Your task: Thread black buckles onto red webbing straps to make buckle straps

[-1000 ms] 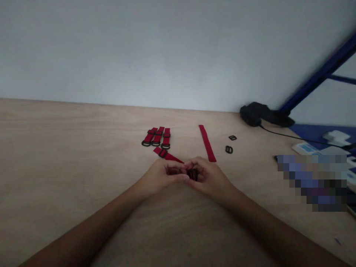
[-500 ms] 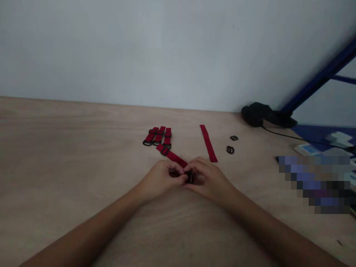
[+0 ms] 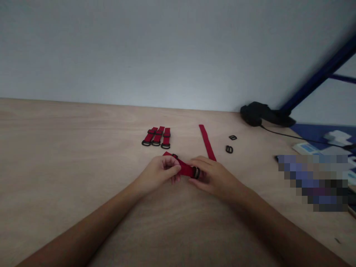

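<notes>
A short red webbing strap (image 3: 185,167) spans the gap between my hands, with a black slider buckle (image 3: 174,156) near its far end. My left hand (image 3: 160,172) pinches the strap's left part. My right hand (image 3: 213,180) grips the other end, by a black ring (image 3: 196,172) threaded on it. Three similar red straps with black rings (image 3: 156,137) lie side by side beyond my left hand. A longer loose red strap (image 3: 207,141) lies just past my right fingers. Two small black buckles (image 3: 229,149) (image 3: 233,137) sit to its right.
The hands work over a pale wooden table (image 3: 83,148) that meets a grey wall at the back. A black object (image 3: 257,114) with a thin cable sits at the far right corner. Papers and a blue surface lie further right, partly pixelated.
The strap has swung up into my hands and now lies across them, with its ring at the right. My hands have drawn apart, and the left hand has lifted the slider end off the table.
</notes>
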A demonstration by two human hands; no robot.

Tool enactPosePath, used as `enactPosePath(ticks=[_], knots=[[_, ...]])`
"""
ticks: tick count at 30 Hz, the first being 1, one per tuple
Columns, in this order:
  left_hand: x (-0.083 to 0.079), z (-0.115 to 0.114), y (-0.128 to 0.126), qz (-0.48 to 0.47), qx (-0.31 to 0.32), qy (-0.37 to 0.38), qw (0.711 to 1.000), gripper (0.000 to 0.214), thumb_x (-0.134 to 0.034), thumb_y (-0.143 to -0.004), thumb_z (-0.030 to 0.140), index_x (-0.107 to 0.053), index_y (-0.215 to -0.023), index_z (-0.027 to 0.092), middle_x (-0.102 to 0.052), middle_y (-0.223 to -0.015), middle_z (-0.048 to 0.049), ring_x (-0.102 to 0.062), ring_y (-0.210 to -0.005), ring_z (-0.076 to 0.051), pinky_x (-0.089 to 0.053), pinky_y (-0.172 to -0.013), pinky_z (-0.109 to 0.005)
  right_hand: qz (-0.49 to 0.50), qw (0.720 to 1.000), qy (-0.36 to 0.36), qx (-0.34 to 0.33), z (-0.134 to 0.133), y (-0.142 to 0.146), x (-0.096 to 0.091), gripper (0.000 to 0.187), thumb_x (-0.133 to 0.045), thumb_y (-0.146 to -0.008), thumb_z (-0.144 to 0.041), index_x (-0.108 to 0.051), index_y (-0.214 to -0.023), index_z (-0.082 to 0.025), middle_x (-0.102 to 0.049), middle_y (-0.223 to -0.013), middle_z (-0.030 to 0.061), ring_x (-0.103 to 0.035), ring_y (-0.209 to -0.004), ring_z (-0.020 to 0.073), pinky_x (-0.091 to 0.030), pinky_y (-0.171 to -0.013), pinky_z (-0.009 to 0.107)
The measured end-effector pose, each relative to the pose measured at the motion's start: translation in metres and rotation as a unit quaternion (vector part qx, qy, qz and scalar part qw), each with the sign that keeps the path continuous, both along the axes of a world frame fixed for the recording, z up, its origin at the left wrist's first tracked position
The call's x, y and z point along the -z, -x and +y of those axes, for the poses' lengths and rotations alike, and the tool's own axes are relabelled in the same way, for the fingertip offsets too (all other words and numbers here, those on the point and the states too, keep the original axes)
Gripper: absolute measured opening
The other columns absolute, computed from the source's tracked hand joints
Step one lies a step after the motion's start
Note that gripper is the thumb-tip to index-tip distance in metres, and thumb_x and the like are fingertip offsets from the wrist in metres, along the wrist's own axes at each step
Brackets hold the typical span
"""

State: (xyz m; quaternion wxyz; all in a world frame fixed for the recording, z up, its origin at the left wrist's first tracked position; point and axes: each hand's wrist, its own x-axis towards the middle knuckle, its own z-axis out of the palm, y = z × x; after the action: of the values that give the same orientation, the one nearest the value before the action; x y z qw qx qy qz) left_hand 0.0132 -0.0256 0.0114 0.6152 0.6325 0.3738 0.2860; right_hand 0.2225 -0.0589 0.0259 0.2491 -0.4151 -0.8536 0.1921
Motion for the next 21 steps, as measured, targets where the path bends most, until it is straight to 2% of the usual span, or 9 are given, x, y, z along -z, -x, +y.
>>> enactPosePath(ticks=[3,5,6,8,10,13,16,19,21], knots=[[0.001,-0.001,0.001,0.036,0.002,-0.042,0.998,0.021,-0.054,-0.085,0.033,-0.059,-0.08,0.013,-0.062,-0.065,-0.0022,-0.056,-0.057,-0.012,-0.046,-0.058,-0.023,-0.008,1.0,0.02,0.002,0.0,0.003,0.001,0.03,-0.065,-0.081,-0.018,-0.064,-0.111,-0.018,-0.068,-0.098,0.0077,-0.064,-0.087,0.0191,-0.05,-0.081,0.032],[0.001,-0.001,0.005,0.088,-0.013,-0.145,0.985,0.017,-0.054,-0.086,0.029,-0.061,-0.086,0.014,-0.064,-0.079,-0.0053,-0.059,-0.07,-0.015,-0.049,-0.067,-0.027,-0.02,0.999,0.039,-0.004,0.0,0.0,-0.001,0.024,-0.063,-0.081,-0.014,-0.068,-0.104,-0.018,-0.068,-0.091,0.0061,-0.063,-0.079,0.0173,-0.05,-0.075,0.029],[0.0,0.0,0.007,0.118,-0.019,-0.215,0.969,0.016,-0.055,-0.086,0.027,-0.063,-0.09,0.014,-0.064,-0.089,-0.0072,-0.06,-0.079,-0.017,-0.049,-0.074,-0.029,-0.024,0.998,0.05,-0.014,0.0,-0.002,-0.004,0.023,-0.063,-0.08,-0.013,-0.07,-0.101,-0.019,-0.068,-0.09,0.0056,-0.063,-0.078,0.0168,-0.05,-0.073,0.028],[-0.002,0.003,0.013,0.176,0.011,-0.348,0.921,0.024,-0.058,-0.084,0.023,-0.064,-0.106,0.016,-0.058,-0.113,-0.0113,-0.055,-0.104,-0.023,-0.045,-0.093,-0.037,-0.029,0.997,0.071,-0.031,0.001,-0.009,-0.008,0.02,-0.062,-0.081,-0.013,-0.071,-0.097,-0.02,-0.068,-0.089,0.0046,-0.063,-0.077,0.0161,-0.049,-0.069,0.026],[-0.004,0.006,0.018,0.204,0.059,-0.408,0.888,0.037,-0.059,-0.084,0.022,-0.059,-0.121,0.019,-0.053,-0.124,-0.012,-0.048,-0.115,-0.025,-0.039,-0.102,-0.041,-0.031,0.996,0.085,-0.023,0.001,-0.014,-0.012,0.02,-0.061,-0.082,-0.015,-0.07,-0.099,-0.021,-0.069,-0.091,0.0041,-0.063,-0.077,0.0165,-0.048,-0.068,0.027],[-0.004,0.009,0.02,0.235,0.108,-0.412,0.874,0.034,-0.056,-0.088,0.021,-0.061,-0.121,0.021,-0.056,-0.116,-0.0107,-0.049,-0.111,-0.023,-0.04,-0.1,-0.038,-0.018,0.994,0.1,0.036,0.001,-0.015,-0.013,0.027,-0.065,-0.08,-0.018,-0.064,-0.107,-0.021,-0.071,-0.092,0.0037,-0.064,-0.078,0.0177,-0.048,-0.069,0.028],[-0.003,0.007,0.018,0.244,0.107,-0.391,0.881,0.027,-0.058,-0.087,0.023,-0.066,-0.113,0.018,-0.057,-0.111,-0.0107,-0.051,-0.107,-0.023,-0.043,-0.095,-0.035,-0.032,0.99,0.107,0.082,0.001,-0.011,-0.009,0.023,-0.068,-0.078,-0.019,-0.059,-0.1,-0.02,-0.07,-0.083,0.0021,-0.063,-0.071,0.0171,-0.046,-0.064,0.027],[-0.002,0.005,0.014,0.234,0.097,-0.373,0.893,0.021,-0.059,-0.087,0.023,-0.068,-0.104,0.016,-0.058,-0.111,-0.0101,-0.054,-0.105,-0.022,-0.044,-0.093,-0.032,-0.071,0.992,0.085,0.06,0.004,-0.008,-0.005,0.008,-0.065,-0.081,-0.018,-0.061,-0.089,-0.019,-0.067,-0.082,0.0024,-0.062,-0.072,0.0171,-0.045,-0.065,0.027],[-0.003,0.005,0.013,0.23,0.09,-0.354,0.902,0.017,-0.057,-0.087,0.021,-0.068,-0.1,0.016,-0.06,-0.107,-0.0083,-0.057,-0.097,-0.02,-0.046,-0.087,-0.03,-0.078,0.995,0.059,0.035,0.005,-0.007,-0.002,0.005,-0.063,-0.083,-0.016,-0.063,-0.087,-0.018,-0.065,-0.089,0.0045,-0.061,-0.079,0.0173,-0.047,-0.07,0.028]])
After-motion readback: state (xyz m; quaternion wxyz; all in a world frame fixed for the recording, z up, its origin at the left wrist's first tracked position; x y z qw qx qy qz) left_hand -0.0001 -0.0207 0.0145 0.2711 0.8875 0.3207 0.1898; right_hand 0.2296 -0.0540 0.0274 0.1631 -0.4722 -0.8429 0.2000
